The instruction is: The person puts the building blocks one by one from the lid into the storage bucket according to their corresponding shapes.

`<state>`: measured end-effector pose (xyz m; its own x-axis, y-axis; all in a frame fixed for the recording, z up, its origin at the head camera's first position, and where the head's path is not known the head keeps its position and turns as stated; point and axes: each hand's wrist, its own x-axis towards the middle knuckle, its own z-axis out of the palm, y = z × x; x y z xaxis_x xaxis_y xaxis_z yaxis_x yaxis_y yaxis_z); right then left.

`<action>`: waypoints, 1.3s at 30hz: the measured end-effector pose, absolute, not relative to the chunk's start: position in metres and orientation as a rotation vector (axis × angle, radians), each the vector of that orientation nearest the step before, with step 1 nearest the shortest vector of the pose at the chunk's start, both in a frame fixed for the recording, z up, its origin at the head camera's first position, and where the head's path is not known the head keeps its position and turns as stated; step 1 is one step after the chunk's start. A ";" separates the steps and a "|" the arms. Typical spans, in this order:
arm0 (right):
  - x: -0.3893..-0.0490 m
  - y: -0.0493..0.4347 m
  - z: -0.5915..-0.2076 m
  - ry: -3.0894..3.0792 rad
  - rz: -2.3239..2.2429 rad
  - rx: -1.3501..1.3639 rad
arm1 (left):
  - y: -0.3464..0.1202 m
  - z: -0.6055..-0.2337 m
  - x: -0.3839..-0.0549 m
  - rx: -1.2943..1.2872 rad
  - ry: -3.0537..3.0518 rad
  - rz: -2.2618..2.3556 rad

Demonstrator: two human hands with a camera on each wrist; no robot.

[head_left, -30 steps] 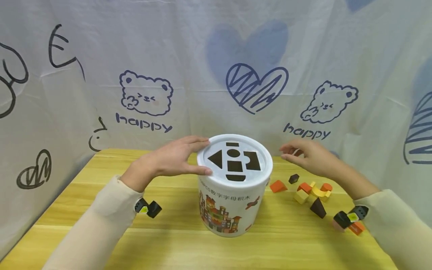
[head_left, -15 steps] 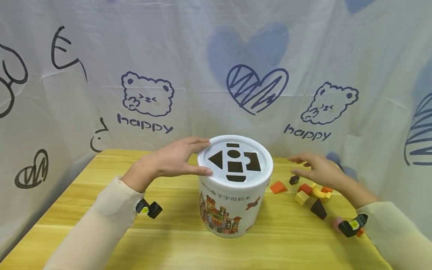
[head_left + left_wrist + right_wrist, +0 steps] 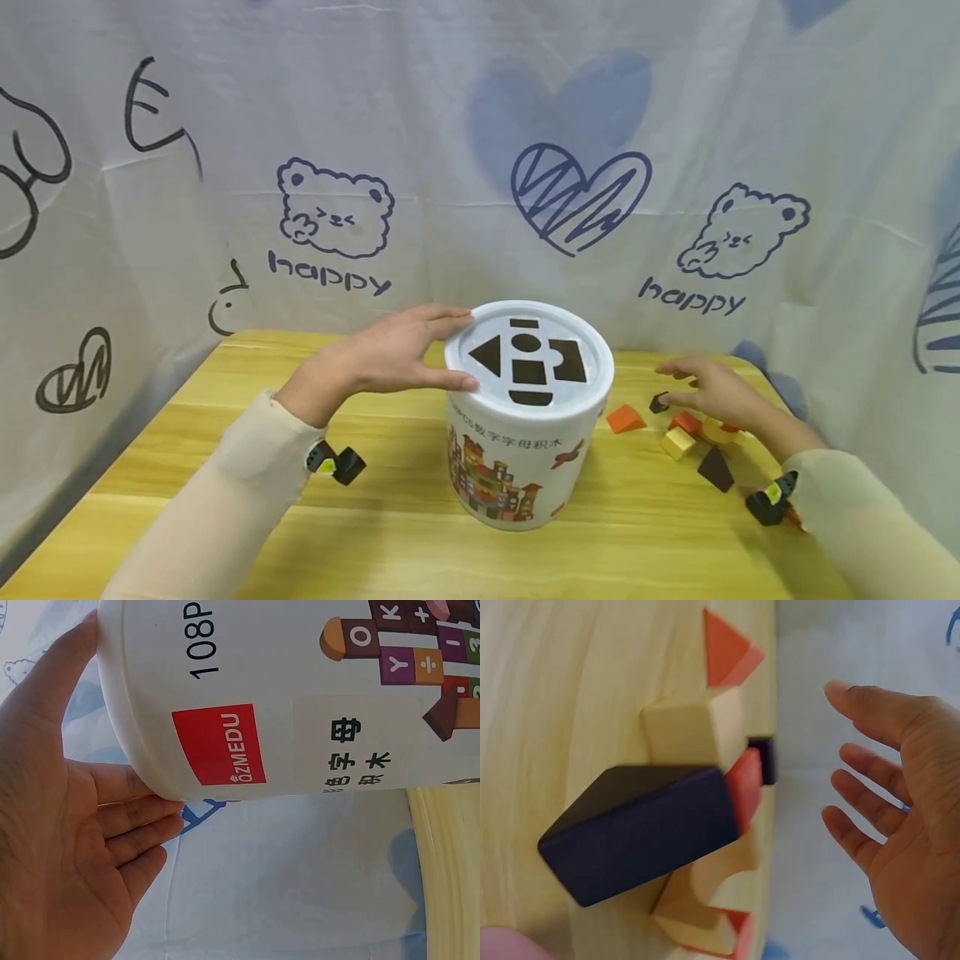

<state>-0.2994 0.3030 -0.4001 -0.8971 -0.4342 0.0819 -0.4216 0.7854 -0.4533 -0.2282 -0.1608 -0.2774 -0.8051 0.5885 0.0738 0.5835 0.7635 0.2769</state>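
My left hand rests against the left rim of a white block bucket, thumb at the front and fingers towards the back. In the left wrist view its fingers lie nearly straight along the bucket's edge. The bucket's lid has dark shaped holes, including a triangle, a circle and a square. To the right, my right hand hovers over loose toy blocks, fingers spread and holding nothing. A small dark block lies below its fingertips. Near it are a yellow block and a red block.
An orange triangular block lies beside the bucket. A dark brown block sits closer to me, and a pink piece shows at the right wrist view's corner. Behind the wooden table hangs a printed white curtain.
My right hand has moved right and down, from beside the bucket to over the blocks. The left hand keeps its place on the bucket rim.
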 end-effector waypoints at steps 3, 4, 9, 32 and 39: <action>-0.305 0.309 -0.410 2.932 -0.755 -0.668 | -0.159 -0.276 -0.228 0.977 2.932 0.457; -0.307 0.311 -0.413 2.928 -0.765 -0.661 | -0.159 -0.276 -0.228 0.976 2.930 0.459; -0.312 0.316 -0.425 2.905 -0.832 -0.660 | -0.157 -0.275 -0.228 0.971 2.927 0.465; -0.324 0.317 -0.451 2.726 -1.037 -0.528 | -0.157 -0.278 -0.228 0.972 2.928 0.468; -0.327 0.310 -0.453 2.825 -0.922 -0.581 | -0.161 -0.278 -0.227 0.976 2.932 0.474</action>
<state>-0.3273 0.3103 -0.4531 -0.9202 -0.3912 0.0108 -0.3222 0.7418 -0.5881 -0.2270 -0.1607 -0.2783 -0.8052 0.5875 0.0806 0.5829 0.7593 0.2893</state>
